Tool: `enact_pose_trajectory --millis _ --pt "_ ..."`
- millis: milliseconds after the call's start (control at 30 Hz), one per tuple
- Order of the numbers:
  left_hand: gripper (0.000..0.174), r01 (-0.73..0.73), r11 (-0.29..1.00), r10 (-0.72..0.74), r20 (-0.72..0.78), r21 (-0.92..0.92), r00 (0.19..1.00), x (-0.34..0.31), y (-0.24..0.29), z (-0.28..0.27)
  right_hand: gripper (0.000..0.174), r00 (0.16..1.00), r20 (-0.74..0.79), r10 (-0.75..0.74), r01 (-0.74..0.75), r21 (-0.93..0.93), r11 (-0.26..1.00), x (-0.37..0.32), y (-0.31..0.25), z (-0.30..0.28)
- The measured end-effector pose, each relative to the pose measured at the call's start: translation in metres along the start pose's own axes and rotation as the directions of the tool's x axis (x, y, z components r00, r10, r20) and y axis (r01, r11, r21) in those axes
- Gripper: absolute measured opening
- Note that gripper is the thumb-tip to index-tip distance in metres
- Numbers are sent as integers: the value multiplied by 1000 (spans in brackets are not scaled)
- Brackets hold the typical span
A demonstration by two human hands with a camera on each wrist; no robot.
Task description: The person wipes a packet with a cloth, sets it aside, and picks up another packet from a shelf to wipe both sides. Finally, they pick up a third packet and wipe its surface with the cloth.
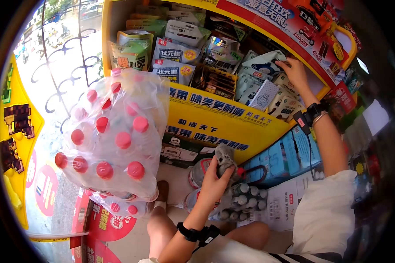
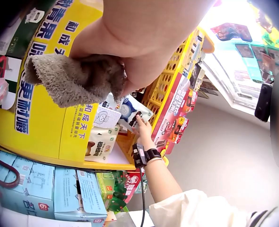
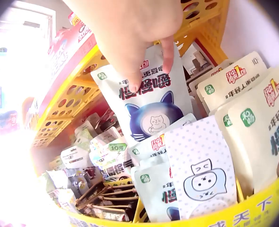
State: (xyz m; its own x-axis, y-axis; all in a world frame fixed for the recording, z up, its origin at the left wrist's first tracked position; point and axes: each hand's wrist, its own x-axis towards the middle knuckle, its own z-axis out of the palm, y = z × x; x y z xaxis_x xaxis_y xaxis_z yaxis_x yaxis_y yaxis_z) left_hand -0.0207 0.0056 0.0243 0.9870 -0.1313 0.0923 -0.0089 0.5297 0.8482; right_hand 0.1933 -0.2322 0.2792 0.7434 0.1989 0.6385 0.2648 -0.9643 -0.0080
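My left hand (image 1: pixel 213 180) grips a grey cloth (image 1: pixel 225 158), held in front of the yellow display bin (image 1: pixel 197 125). In the left wrist view the cloth (image 2: pixel 64 82) is bunched between thumb and fingers. My right hand (image 1: pixel 295 74) is at the bin's right side, pinching the top of a pale snack pouch (image 1: pixel 267 62) with a blue cat on it. Up close in the right wrist view, thumb and fingers are on the upper edge of this pouch (image 3: pixel 151 101), which stands above similar pouches. A dotted white card (image 3: pixel 203 170) with a cartoon figure stands in front of it.
Plastic-wrapped bottles (image 1: pixel 123 140) with red caps are stacked at the left. Blue boxes (image 1: pixel 278 155) and dark-capped bottles (image 1: pixel 249 197) sit low at the right. A perforated yellow shelf (image 3: pixel 73 111) with a red sign overhangs the bin. Other snack bags (image 1: pixel 175 52) fill its left.
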Motion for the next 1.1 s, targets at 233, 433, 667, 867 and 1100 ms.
enact_pose_trajectory --millis 233,433,667,867,1100 --pt "54 -9 999 10 14 -46 1000 1 10 1 18 927 -279 -250 237 -80 968 -68 -49 -26" --pt "77 65 983 -82 -93 -172 992 2 18 -3 21 985 -155 -82 116 226 967 -138 -114 -67" --pt "40 108 954 -91 75 -278 993 -10 48 0 32 757 652 -36 -419 528 739 -153 -111 -48" --pt "46 181 933 -169 66 -311 983 -8 52 -4 41 935 338 105 -228 349 909 -46 -38 6" --pt "48 196 929 -178 86 -313 980 -4 52 -11 49 993 119 -17 1 129 992 32 43 85"
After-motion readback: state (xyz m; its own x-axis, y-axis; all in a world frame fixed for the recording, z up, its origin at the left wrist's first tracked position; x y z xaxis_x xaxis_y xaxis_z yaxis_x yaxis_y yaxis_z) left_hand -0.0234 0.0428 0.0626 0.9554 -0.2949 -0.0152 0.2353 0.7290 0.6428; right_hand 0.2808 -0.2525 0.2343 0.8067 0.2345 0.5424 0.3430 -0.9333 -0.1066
